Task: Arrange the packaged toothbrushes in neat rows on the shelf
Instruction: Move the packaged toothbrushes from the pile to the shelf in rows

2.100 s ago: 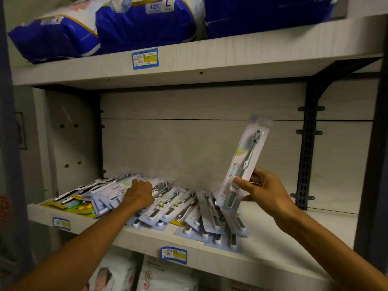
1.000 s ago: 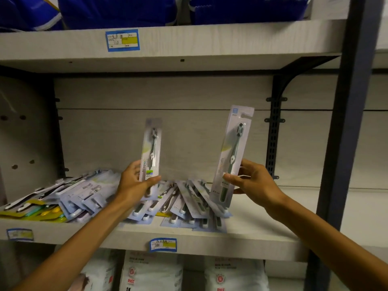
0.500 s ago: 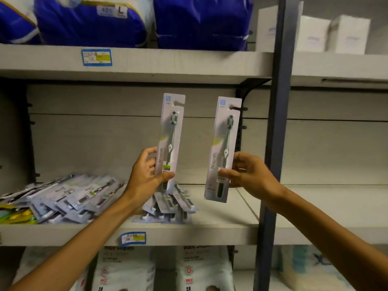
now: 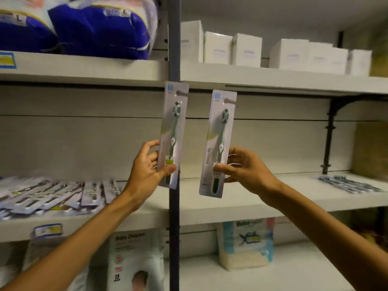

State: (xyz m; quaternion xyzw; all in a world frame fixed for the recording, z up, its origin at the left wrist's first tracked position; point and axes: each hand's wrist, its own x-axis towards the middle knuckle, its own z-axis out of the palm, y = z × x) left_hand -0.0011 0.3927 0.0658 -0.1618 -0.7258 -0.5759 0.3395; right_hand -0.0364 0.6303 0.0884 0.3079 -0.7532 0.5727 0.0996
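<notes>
**While both packs hang in mid-air: two toothbrushes lifted, none yet placed**

Largest first: pale wood-grain middle shelf (image 4: pixel 241 203), split by a dark upright post (image 4: pixel 174 206). Bare to the right of the post, apart from a small row of dark packs (image 4: pixel 348 183) at the far end. On its left part, a loose fanned pile of carded toothbrush packs (image 4: pixel 52 196), overlapping and not yet in rows.

Above, blue bagged packs (image 4: pixel 98 28) and white boxes (image 4: pixel 289 53); below, white diaper bags (image 4: pixel 136 259).

Left hand (image 4: pixel 147 171) curled round the lower part of a tall lilac-grey carded toothbrush pack (image 4: pixel 173 133), thumb across the front, pack upright just in front of the post. Right hand (image 4: pixel 245 169) pinching a second matching pack (image 4: pixel 218 143) near its lower third, upright, beside the first but not touching.

Compared with two seconds back: left hand then down on the pile, now raised with a pack of its own; view swung right, onto the open shelf section. Likely meaning: both packs bound for that open section, a fresh row to be started or extended there. Most of the sorting still ahead, judging by the pile.
</notes>
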